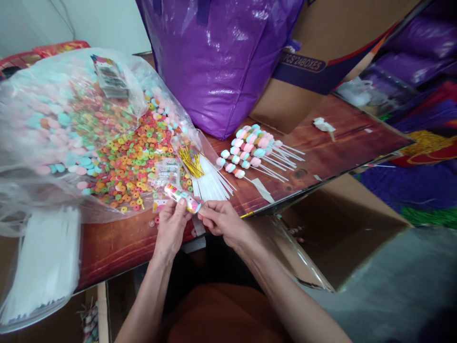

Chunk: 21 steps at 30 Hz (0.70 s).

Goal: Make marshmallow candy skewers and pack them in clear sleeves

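Note:
My left hand (173,220) is closed around a marshmallow skewer in a printed clear wrapper (183,197), its thumb lying on top. My right hand (220,217) pinches the lower right end of the same wrapper; whether a twist tie is between the fingers I cannot tell. Just beyond lie gold twist ties (190,159) and a fan of white sticks (213,186). Printed wrappers (167,172) rest by the ring candies (137,157). To the right, several marshmallow skewers (252,143) lie piled, sticks pointing right.
A big clear plastic bag (21,109) with marshmallows covers the table's left. White sticks fill a bag (46,262) at the near left edge. A purple bag (221,62) and a carton (300,71) stand behind. An open carton (342,228) sits below the table's right edge.

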{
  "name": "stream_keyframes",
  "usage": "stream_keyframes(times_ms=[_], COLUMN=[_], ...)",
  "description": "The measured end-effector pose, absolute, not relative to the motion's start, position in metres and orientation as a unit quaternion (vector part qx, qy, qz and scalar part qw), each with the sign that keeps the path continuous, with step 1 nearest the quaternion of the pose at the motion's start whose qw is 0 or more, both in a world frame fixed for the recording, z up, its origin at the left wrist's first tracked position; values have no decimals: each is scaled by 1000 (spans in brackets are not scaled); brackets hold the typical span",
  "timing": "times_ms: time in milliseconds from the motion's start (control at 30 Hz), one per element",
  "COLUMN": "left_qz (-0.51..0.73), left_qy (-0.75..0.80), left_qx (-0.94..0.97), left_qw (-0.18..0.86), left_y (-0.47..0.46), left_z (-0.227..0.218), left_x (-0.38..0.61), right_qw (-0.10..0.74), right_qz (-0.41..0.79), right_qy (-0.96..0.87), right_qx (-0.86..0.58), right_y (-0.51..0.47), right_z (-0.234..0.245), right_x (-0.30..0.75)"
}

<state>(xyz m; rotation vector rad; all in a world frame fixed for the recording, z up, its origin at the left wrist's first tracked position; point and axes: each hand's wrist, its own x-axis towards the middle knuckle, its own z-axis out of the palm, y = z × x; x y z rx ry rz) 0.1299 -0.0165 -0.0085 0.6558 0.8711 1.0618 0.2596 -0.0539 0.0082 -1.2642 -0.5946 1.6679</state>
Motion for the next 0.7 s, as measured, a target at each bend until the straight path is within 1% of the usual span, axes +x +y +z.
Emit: stream_keyframes(times_ms=[100, 300, 533, 600, 700], left_qz=[482, 479, 407, 417, 472], left_qy=[391, 401, 423, 416, 412], left_qx=[304, 328, 364, 356, 335], left_qw=[722, 709, 723, 726, 704], left_y=[-16, -16, -27, -24, -18], left_z=[-8, -5, -4, -1, 4], left_x=[128, 129, 131, 129, 126], right_qw=[472, 488, 491, 478, 459], right_qz=[700, 679, 676, 681, 683], right_qy=[-218, -232, -210, -230, -273], right_qx=[-489, -498, -508, -505, -497], right_y=[-50, -48, -42, -45, -55], right_z=[7, 1, 0, 4, 10], right_x=[254, 239, 225, 227, 234])
